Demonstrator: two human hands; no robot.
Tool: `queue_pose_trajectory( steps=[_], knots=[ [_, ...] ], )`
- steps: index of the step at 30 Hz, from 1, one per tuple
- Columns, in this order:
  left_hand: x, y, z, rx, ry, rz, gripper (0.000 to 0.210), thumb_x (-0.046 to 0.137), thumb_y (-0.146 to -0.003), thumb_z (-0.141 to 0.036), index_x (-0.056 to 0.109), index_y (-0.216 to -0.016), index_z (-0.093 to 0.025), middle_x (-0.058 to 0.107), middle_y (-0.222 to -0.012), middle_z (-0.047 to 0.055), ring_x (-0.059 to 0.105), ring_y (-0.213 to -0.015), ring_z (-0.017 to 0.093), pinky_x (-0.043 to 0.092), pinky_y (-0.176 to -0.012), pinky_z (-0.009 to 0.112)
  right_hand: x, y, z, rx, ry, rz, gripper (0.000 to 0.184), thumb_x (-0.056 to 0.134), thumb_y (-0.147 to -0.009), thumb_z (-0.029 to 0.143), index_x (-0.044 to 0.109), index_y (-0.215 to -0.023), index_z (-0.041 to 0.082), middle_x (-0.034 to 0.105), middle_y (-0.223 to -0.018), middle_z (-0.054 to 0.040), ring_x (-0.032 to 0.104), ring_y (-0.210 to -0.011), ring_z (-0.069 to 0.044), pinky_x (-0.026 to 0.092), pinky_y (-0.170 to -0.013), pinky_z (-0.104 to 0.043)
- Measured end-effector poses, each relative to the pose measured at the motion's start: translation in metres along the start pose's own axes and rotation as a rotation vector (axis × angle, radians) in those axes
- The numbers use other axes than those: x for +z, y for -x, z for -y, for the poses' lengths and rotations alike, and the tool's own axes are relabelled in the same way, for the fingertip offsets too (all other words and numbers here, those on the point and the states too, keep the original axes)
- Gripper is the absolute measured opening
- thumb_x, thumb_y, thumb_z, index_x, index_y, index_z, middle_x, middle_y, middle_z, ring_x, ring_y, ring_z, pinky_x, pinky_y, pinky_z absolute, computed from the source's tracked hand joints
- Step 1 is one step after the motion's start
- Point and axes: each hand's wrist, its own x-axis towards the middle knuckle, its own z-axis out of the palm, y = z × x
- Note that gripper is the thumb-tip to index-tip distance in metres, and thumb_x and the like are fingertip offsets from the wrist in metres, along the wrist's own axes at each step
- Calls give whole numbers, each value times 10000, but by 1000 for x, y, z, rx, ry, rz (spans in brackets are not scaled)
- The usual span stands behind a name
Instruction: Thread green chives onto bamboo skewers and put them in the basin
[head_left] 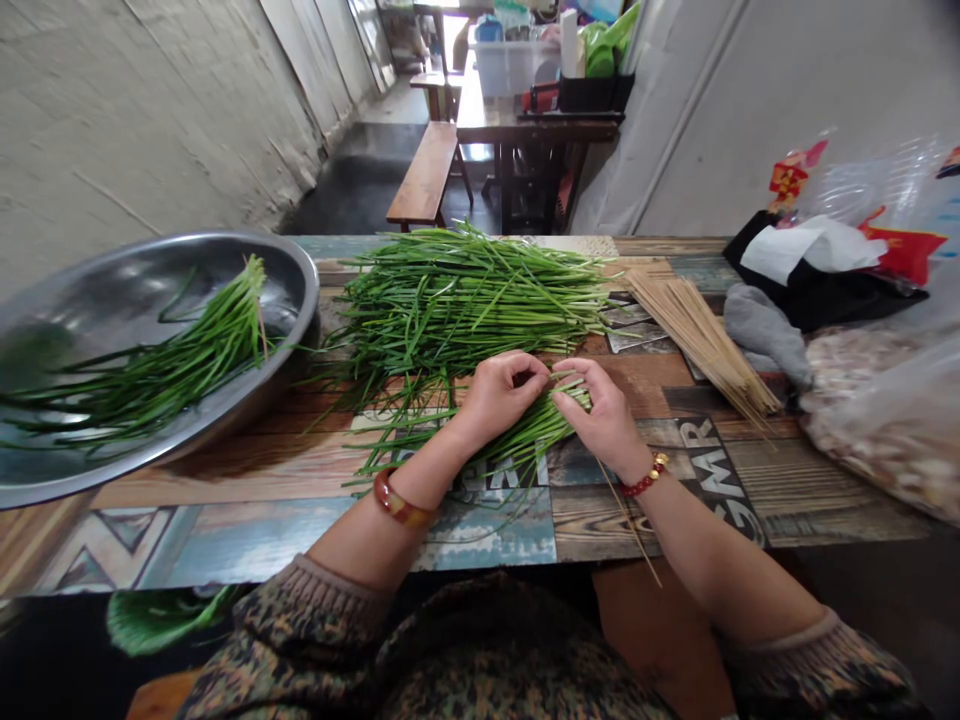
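Close to the table's front, a small bunch of garlic chives [536, 430] lies under both my hands, its pale stalk ends to the right. My left hand [499, 395] is closed in a pinch beside the stalks; whatever is between its fingertips is too small to make out. My right hand [604, 415] curls its thumb and fingers around the stalk ends. A thin bamboo skewer [630, 525] slants out from beneath that hand toward the table edge; its upper end is hidden. Just beyond my hands spreads a large pile of garlic chives [472, 295].
At left stands a steel basin [304, 290] holding another bunch of chives [202, 335]. A stack of bamboo skewers [701, 340] lies to the right, beside a grey cloth-like bundle [761, 325] and a clear bag of pale pieces [885, 400]. Behind are a bench [426, 175] and another table.
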Motion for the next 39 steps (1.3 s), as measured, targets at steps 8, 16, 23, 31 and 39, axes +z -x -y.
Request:
queue_pose_trajectory(
  steps=[8, 16, 23, 31, 39],
  knots=[
    [-4, -1, 4, -3, 54, 133, 125, 567, -809, -169, 686, -791, -134, 689, -794, 39, 610, -745, 133, 464, -699, 229, 3, 0, -9, 26, -22, -29, 251, 620, -802, 332, 550, -1010, 210, 651, -961, -48, 620, -833, -187, 487, -767, -320],
    [-4, 0, 5, -59, 38, 222, 179, 543, -824, -183, 709, -819, -118, 721, -784, 36, 630, -711, 132, 457, -679, 212, 2, 1, -9, 39, -24, -24, 246, 606, -825, 381, 566, -998, 210, 654, -922, -44, 606, -791, -175, 476, -706, -295],
    [-7, -1, 7, -32, -1, 280, 189, 533, -825, -169, 714, -796, -126, 719, -765, 31, 634, -707, 134, 465, -662, 211, -1, 3, -13, 60, 14, 42, 186, 603, -823, 360, 594, -907, 193, 647, -818, -29, 587, -715, -159, 447, -644, -267],
    [-12, -14, 24, 29, -263, 77, 177, 560, -825, -152, 718, -903, -148, 725, -895, 64, 657, -845, 168, 501, -794, 277, -10, 3, -4, 57, 31, 158, 159, 595, -809, 305, 573, -916, 189, 628, -824, -10, 580, -702, -142, 439, -664, -262],
    [2, -30, 21, 176, -603, 263, 212, 575, -811, -179, 702, -980, -181, 676, -946, 70, 626, -902, 183, 480, -829, 278, -13, 3, 3, 29, 23, 144, 137, 596, -795, 280, 572, -891, 185, 616, -789, -2, 559, -663, -130, 420, -632, -252]
  ],
)
